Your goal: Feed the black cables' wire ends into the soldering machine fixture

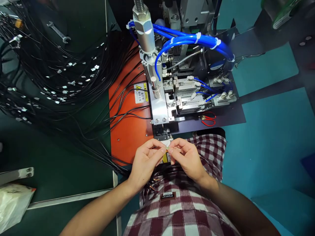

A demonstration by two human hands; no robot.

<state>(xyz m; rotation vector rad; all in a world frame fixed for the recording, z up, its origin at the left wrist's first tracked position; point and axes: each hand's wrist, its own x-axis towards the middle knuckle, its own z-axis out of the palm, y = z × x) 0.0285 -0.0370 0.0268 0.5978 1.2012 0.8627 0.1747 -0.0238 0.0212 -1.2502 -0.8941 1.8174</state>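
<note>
My left hand (147,160) and my right hand (185,157) meet in front of the machine's near end. Thumb and forefinger are pinched together on each. Between the fingertips shows a tiny green and whitish bit of thin wire (167,148); most of it is hidden by the fingers. Just beyond my hands stands the metal press machine (159,106) with its upright cylinder. Black cables (128,114) run across the orange plate (131,141) into the machine's left side. Below my left hand, several copper-coloured ends (155,183) stick out near my lap.
Many black cables with silvery connectors (71,83) lie piled on the dark green table at left, near a wrench (59,32). Red-handled cutters (208,118) lie right of the machine. Blue air hoses (187,39) arch over it. A plastic bag (14,205) sits lower left.
</note>
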